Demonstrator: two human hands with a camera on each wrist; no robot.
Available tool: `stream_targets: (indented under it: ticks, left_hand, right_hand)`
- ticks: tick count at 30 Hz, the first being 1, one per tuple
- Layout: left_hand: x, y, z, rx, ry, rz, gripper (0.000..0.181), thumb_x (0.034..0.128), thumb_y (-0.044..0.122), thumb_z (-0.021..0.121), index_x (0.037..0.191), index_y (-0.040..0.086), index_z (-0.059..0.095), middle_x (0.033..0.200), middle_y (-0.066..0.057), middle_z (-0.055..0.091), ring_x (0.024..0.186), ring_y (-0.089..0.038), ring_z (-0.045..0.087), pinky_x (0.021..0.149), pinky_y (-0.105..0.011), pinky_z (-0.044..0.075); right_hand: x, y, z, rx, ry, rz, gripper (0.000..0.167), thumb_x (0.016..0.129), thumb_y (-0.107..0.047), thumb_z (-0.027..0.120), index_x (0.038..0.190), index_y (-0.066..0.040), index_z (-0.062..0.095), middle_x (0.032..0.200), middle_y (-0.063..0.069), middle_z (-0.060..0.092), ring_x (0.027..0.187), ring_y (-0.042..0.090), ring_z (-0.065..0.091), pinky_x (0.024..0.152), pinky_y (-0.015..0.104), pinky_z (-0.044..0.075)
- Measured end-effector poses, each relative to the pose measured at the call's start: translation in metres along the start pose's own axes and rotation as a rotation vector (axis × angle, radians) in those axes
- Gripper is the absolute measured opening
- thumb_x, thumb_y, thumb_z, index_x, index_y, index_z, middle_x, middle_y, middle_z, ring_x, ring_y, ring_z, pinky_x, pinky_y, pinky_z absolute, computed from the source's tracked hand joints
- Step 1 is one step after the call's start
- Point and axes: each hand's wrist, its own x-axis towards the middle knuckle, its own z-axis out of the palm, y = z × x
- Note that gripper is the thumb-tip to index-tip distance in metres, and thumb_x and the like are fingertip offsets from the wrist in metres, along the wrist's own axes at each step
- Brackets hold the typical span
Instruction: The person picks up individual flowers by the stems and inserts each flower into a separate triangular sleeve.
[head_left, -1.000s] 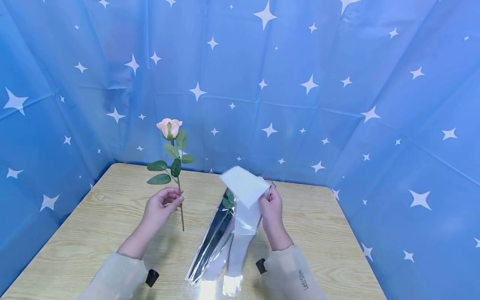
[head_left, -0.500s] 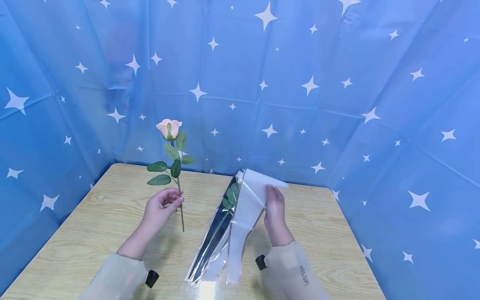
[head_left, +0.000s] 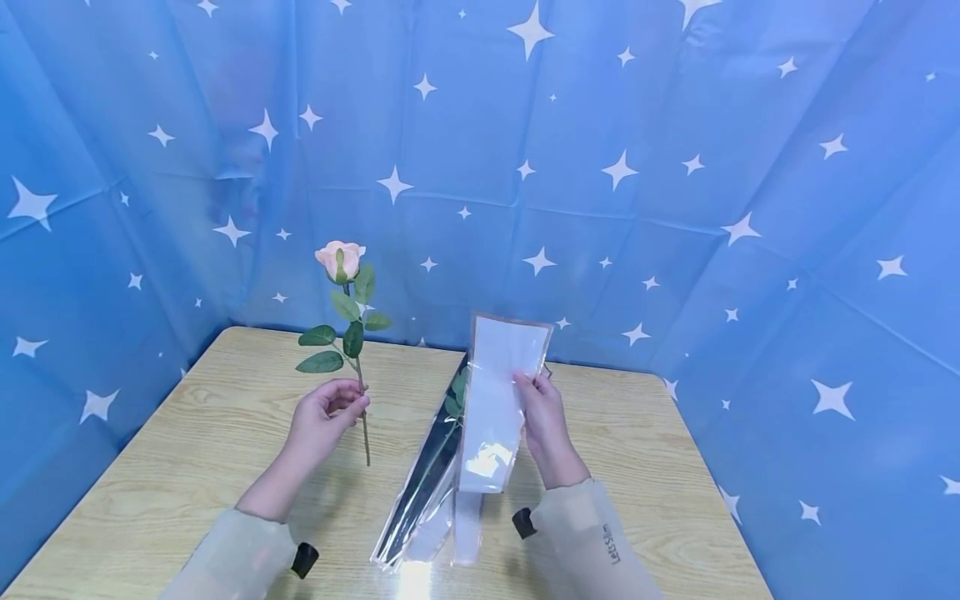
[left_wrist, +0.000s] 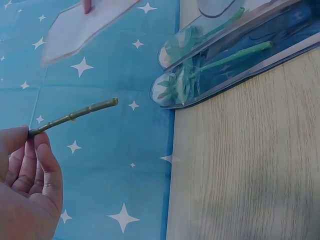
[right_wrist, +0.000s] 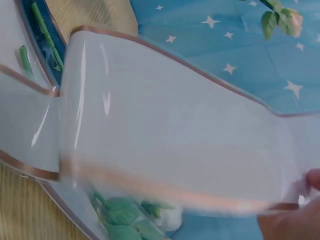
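Observation:
My left hand (head_left: 322, 417) pinches the stem of a pale pink rose (head_left: 342, 262), held upright above the left part of the table. In the left wrist view, the bare lower end of the stem (left_wrist: 75, 115) sticks out past the fingertips. My right hand (head_left: 549, 429) grips the edge of a white flower sleeve (head_left: 498, 392) with a rose-gold border. The sleeve spreads wide across the right wrist view, bent over at one end. Beneath it lie roses in clear-and-dark sleeves (head_left: 423, 475); the left wrist view shows two blooms, one in the nearer sleeve (left_wrist: 225, 65).
The light wooden table (head_left: 637, 467) extends on both sides of the sleeves. A blue curtain (head_left: 480, 125) with white stars hangs right behind its far edge and along its sides.
The white sleeve, earlier folded over at its top and then lying flatter, now stands raised and straightened in my right hand. My left hand and the rose have hardly moved.

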Motion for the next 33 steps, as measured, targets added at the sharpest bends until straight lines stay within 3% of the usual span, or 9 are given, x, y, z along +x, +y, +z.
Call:
stream_targets:
  ticks: [6, 11, 18, 22, 33]
  left_hand:
    - [0.001, 0.005, 0.001, -0.009, -0.009, 0.003, 0.027, 0.0886, 0.016, 0.067, 0.108, -0.002, 0.062, 0.091, -0.009, 0.065, 0.077, -0.003, 0.062, 0.069, -0.031, 0.058]
    - [0.002, 0.011, 0.002, -0.006, -0.003, 0.008, 0.029, 0.0889, 0.018, 0.067, 0.109, -0.003, 0.062, 0.095, -0.014, 0.064, 0.078, -0.003, 0.062, 0.069, -0.03, 0.058]
    - [0.009, 0.021, 0.003, -0.021, 0.007, 0.019, 0.029, 0.0888, 0.017, 0.067, 0.109, -0.003, 0.061, 0.095, -0.014, 0.064, 0.078, -0.002, 0.062, 0.068, -0.024, 0.057]
    - [0.013, 0.029, 0.005, -0.033, 0.012, 0.027, 0.03, 0.0887, 0.019, 0.067, 0.109, -0.002, 0.061, 0.094, -0.012, 0.064, 0.079, -0.003, 0.062, 0.069, -0.022, 0.057]
    - [0.023, 0.066, 0.01, -0.045, 0.059, 0.092, 0.031, 0.0893, 0.022, 0.066, 0.109, -0.002, 0.062, 0.093, -0.007, 0.064, 0.079, -0.003, 0.062, 0.07, -0.019, 0.056]
  right_hand:
    - [-0.006, -0.005, 0.004, 0.025, -0.04, -0.131, 0.031, 0.082, -0.024, 0.074, 0.105, -0.005, 0.063, 0.1, 0.0, 0.066, 0.084, 0.011, 0.065, 0.072, 0.025, 0.053]
    - [-0.006, -0.01, 0.009, -0.051, -0.005, -0.104, 0.036, 0.081, -0.028, 0.075, 0.106, -0.004, 0.063, 0.104, 0.003, 0.065, 0.087, 0.014, 0.065, 0.077, 0.028, 0.054]
    - [-0.002, -0.02, 0.013, -0.027, 0.083, -0.142, 0.031, 0.081, -0.024, 0.076, 0.099, 0.001, 0.068, 0.081, -0.002, 0.069, 0.073, 0.012, 0.067, 0.065, 0.026, 0.056]
    - [-0.002, -0.025, 0.015, -0.035, 0.083, -0.168, 0.036, 0.08, -0.027, 0.077, 0.099, 0.002, 0.069, 0.08, -0.003, 0.069, 0.072, 0.011, 0.067, 0.066, 0.025, 0.057]
    - [-0.01, -0.025, 0.018, -0.058, 0.06, -0.264, 0.028, 0.08, -0.021, 0.076, 0.086, 0.005, 0.07, 0.072, -0.003, 0.064, 0.065, 0.01, 0.06, 0.058, 0.024, 0.054]
